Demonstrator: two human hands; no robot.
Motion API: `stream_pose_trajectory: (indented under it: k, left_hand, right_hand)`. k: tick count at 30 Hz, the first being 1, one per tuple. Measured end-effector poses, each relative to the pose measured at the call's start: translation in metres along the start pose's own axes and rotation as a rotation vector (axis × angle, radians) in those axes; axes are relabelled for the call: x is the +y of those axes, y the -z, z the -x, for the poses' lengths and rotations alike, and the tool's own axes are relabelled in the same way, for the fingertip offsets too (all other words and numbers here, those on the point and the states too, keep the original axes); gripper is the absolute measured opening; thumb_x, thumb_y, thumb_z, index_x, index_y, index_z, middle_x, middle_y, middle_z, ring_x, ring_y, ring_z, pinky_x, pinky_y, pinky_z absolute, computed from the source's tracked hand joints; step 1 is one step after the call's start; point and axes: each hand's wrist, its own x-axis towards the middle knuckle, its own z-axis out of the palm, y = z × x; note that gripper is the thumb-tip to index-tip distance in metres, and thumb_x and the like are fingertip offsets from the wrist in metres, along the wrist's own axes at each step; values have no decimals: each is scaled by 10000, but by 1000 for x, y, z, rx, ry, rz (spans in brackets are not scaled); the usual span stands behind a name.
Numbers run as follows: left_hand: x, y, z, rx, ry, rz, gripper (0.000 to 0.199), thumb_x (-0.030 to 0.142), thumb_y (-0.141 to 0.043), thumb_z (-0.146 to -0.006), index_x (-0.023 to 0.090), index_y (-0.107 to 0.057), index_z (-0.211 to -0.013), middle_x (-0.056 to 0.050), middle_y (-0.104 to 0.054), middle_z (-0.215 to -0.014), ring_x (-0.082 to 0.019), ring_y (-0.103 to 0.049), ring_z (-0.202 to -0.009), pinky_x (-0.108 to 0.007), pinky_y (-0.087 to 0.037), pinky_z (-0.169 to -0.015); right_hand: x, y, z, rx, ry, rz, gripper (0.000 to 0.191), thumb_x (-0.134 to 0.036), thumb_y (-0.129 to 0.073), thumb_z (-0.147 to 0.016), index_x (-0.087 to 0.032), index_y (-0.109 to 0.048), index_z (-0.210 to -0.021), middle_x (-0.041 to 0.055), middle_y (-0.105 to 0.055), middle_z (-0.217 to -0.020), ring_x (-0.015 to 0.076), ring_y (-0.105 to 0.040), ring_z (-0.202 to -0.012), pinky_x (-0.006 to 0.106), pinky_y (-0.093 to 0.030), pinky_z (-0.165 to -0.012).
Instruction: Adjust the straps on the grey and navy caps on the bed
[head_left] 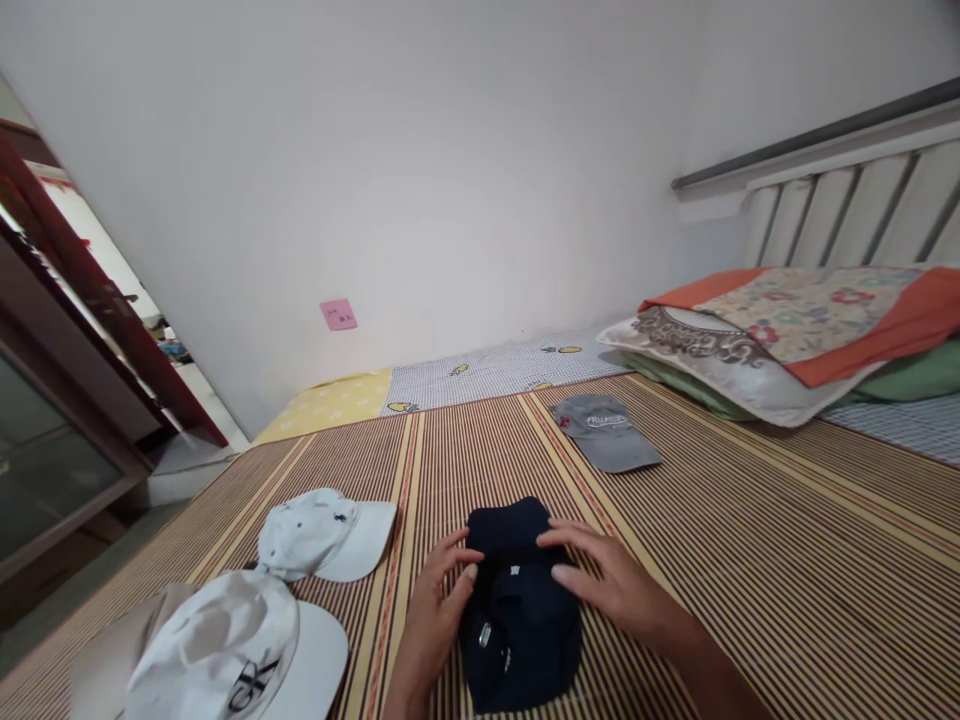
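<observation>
A dark navy cap [525, 635] lies on the striped mat in front of me, its inside partly showing and its brim [506, 525] pointing away. A small white label and a metal buckle show on it. My left hand [439, 605] is at the cap's left side, fingers apart, with fingertips and thumb at its edge. From the right, my right hand [611, 580] reaches over the cap's edge, thumb and fingers spread. Neither hand is closed around the cap; whether the fingertips press on it is hard to tell.
To the left lie a white cap with a small logo [311, 535], a white cap with black letters [217, 650] and a beige item [112, 655] partly under it. A grey cap [604, 430] sits farther back. Folded bedding [825, 310] is piled at right by the radiator [862, 210].
</observation>
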Motion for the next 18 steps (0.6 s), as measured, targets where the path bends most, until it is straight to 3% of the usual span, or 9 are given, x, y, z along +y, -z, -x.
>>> stream_pose_trajectory:
  k: [2, 4, 7, 11, 15, 17, 18]
  left_hand:
    - [2, -1, 4, -79, 24, -113, 235, 386, -589, -922, 257, -777, -979, -120, -596, -1498, -323, -479, -1448, -550, -310, -1228]
    - [-1, -2, 6, -106, 80, -226, 211, 373, -604, -897, 237, -764, -915, -136, -580, -1509, -340, -438, -1478, -552, -297, -1237]
    - [-14, -3, 5, -106, 145, -348, 261, 410, -574, -904, 223, -741, -831, -149, -585, -1497, -339, -437, -1481, -514, -333, -1225]
    - [-25, 2, -1, -43, 135, -430, 378, 460, -516, -939, 213, -703, -723, -177, -680, -1351, -346, -556, -1369, -494, -414, -1155]
    - [2, -1, -1, 95, -25, -363, 311, 418, -521, -944, 204, -712, -824, -173, -717, -1217, -327, -636, -1226, -472, -461, -1072]
    - [26, -10, 2, -3, -90, -235, 319, 406, -479, -978, 208, -711, -887, -125, -744, -1074, -275, -681, -1077, -399, -501, -963]
    - [37, -17, 5, -109, -57, -192, 301, 410, -505, -969, 211, -718, -896, -96, -753, -991, -257, -694, -982, -368, -512, -885]
  right_hand:
    - [-7, -4, 4, -118, -45, 100, 413, -428, -771, -799, -268, -761, -1179, 121, -609, -1478, 370, -495, -1411, 534, -341, -1181]
    - [-8, -8, 5, -170, -69, 134, 317, -320, -756, -774, -249, -773, -1082, 114, -701, -1312, 349, -595, -1267, 485, -430, -1077]
    - [-2, -8, 1, -170, -38, 67, 119, -207, -630, -803, -212, -727, -872, 50, -736, -912, 253, -666, -917, 361, -487, -829]
    - [12, 1, -4, -106, -21, -158, 128, -218, -569, -853, -198, -690, -890, 17, -681, -817, 203, -635, -807, 305, -445, -724]
    - [24, 6, -6, -52, -18, -226, 132, -285, -601, -872, -196, -694, -900, 17, -674, -825, 195, -621, -795, 306, -436, -722]
    - [26, 4, -8, -37, -8, -220, 134, -304, -619, -869, -196, -695, -887, 12, -661, -808, 192, -611, -779, 308, -434, -714]
    - [25, 3, -8, -28, -6, -221, 137, -313, -627, -868, -195, -696, -885, 11, -657, -804, 193, -611, -778, 310, -437, -715]
